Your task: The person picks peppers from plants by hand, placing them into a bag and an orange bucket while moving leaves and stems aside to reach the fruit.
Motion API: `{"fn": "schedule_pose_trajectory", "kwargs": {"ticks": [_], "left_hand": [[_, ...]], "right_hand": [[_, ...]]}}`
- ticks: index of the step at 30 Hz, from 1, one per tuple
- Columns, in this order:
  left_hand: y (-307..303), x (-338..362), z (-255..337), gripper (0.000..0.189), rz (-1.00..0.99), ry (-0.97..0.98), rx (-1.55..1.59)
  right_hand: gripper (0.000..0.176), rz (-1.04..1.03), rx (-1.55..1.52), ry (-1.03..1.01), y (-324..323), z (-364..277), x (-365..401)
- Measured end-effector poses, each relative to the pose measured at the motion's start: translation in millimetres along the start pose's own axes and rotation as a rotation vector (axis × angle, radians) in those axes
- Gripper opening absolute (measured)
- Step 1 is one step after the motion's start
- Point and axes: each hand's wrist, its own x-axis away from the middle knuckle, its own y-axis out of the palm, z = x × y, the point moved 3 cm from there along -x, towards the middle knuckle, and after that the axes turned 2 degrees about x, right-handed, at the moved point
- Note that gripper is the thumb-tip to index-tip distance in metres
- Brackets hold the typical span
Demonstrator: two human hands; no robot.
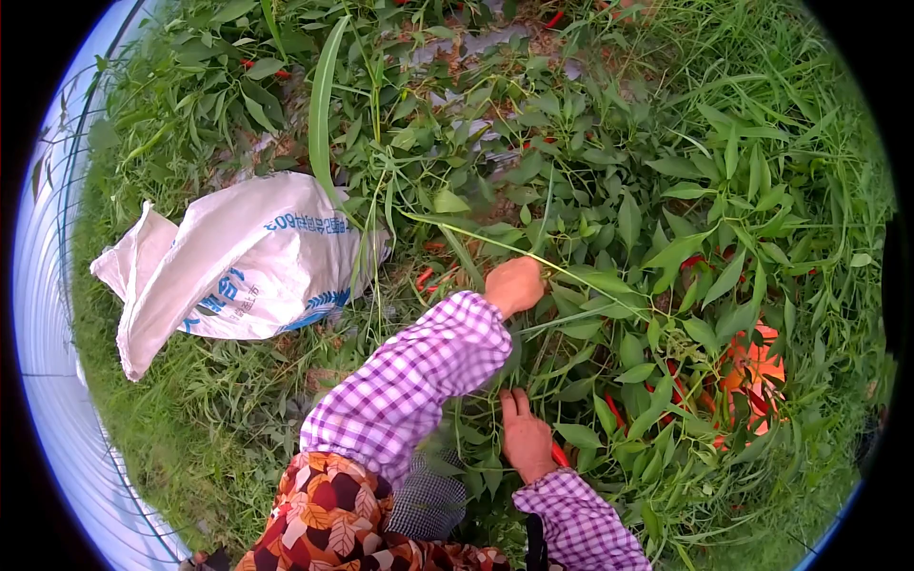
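My left hand (514, 285) is closed in a fist among the leaves of a pepper plant (571, 305). What its fingers grip is hidden; a long grass blade (476, 234) passes just above it. Lower down, my right hand (528, 440) reaches into the foliage, two fingers stretched forward and the others tucked under. From its right side sticks out a red chili pepper (561, 455), apparently held in the tucked fingers. More red chili peppers (614, 411) hang among leaves to the right. Purple checked sleeves cover both forearms.
A white woven sack (271, 252) with blue print lies at the left. An orange object (755, 371) shows partly through leaves at the right, with red peppers around it. Tall grass (781, 86) grows at the right; white plastic sheeting (57, 314) borders the far left.
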Motion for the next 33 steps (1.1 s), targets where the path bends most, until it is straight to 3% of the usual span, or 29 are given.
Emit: {"fn": "schedule_pose_trajectory", "kwargs": {"ticks": [1,3,5,6,7,13,15,16,17,18,19,21,22,23,24,25,27,28,29,31,32,33], "left_hand": [[21,-24,-7,0.024,-0.072,-0.067,-0.098],[57,-59,-29,0.028,0.036,0.038,0.075],[60,-64,-18,0.029,0.097,0.003,0.183],[63,-68,-16,0.040,0.169,0.077,0.256],[69,-77,-16,0.042,0.117,0.020,0.376],[59,-64,-4,0.033,0.191,0.099,0.131],[37,-50,-5,0.023,0.157,0.169,-0.131],[22,-47,-9,0.021,0.121,0.325,-0.445],[17,-50,-23,0.019,0.412,0.525,-0.522],[3,-55,-22,0.016,0.133,0.210,-0.440],[-15,-45,-13,0.014,0.099,0.176,-0.630],[-38,-12,-10,0.010,0.128,0.613,-1.146],[-63,-3,-1,0.010,0.045,0.544,-1.241],[-84,-8,-12,0.007,0.129,0.494,-1.252],[-107,-14,-36,0.007,0.390,0.516,-1.229],[-138,-8,-32,0.007,0.191,0.329,-1.130],[-181,22,-23,0.021,0.032,0.351,-0.708],[-191,37,-8,0.023,-0.071,0.188,-0.479],[-195,40,-17,0.022,-0.118,0.323,-0.237],[-199,77,18,0.024,-0.235,0.163,0.062],[-196,83,19,0.025,-0.226,0.182,0.174],[-193,90,25,0.026,-0.202,0.251,0.256]], "right_hand": [[0.056,-0.014,-0.009,0.005,0,1,0],[0.058,-0.008,-0.018,0.015,2,3,2],[0.059,0.004,-0.042,0.008,3,3,4],[0.059,0.019,-0.059,0.003,2,3,4],[0.060,0.035,-0.077,0.000,3,3,5],[0.059,0.039,-0.108,-0.024,5,6,1],[0.063,0.047,-0.199,-0.018,-5,7,-4],[0.062,0.030,-0.235,0.008,-12,4,-4],[0.062,0.027,-0.240,-0.002,-14,4,-4],[0.062,0.020,-0.245,-0.010,-13,4,-3],[0.062,0.014,-0.249,-0.020,-12,5,-3],[0.062,-0.009,-0.263,0.001,-11,5,-3],[0.062,-0.009,-0.264,0.005,-13,5,-5],[0.062,-0.008,-0.267,0.007,-14,5,-6],[0.060,0.027,-0.258,-0.006,-15,4,-7],[0.060,0.040,-0.267,-0.010,-15,5,-9],[0.060,0.063,-0.285,-0.014,-14,4,-12],[0.062,0.114,-0.282,-0.018,-9,4,-13],[0.062,0.086,-0.289,0.024,-17,0,-13],[0.063,0.036,-0.305,0.114,-38,-9,-17],[0.061,0.204,-0.314,0.083,-40,-10,-16],[0.058,0.245,-0.335,0.037,-47,-11,-13]]}}
